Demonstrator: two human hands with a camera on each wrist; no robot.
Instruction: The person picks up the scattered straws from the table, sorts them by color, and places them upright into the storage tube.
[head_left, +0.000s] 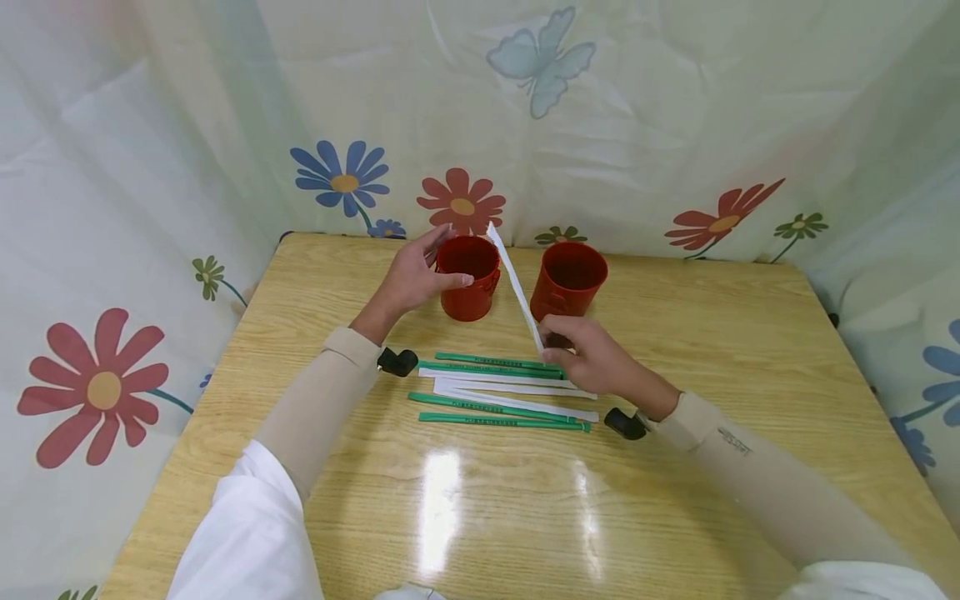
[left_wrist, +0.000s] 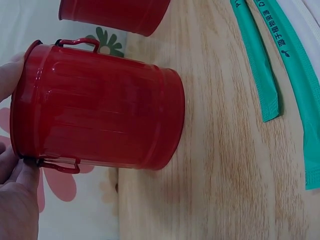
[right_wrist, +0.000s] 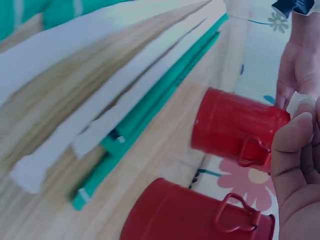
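My left hand (head_left: pixel 411 277) holds the left red bucket (head_left: pixel 467 307) near its rim. The thumb lies across the front and the fingers are at the far side; in the left wrist view fingertips meet the rim beside a small wire handle (left_wrist: pixel 61 166). My right hand (head_left: pixel 592 354) pinches the lower end of a slim white paper-wrapped straw (head_left: pixel 516 287). That straw slants up and left, its top end overlapping the left bucket's right edge in the head view. Just beyond the right hand stands a second red bucket (head_left: pixel 551 287), upright.
In front of the buckets, several green-wrapped straws (head_left: pixel 487 422) and white-wrapped straws (head_left: pixel 517 387) lie side by side on the wooden table (head_left: pixel 337 500). A floral curtain (head_left: pixel 637 125) hangs along the table's back edge.
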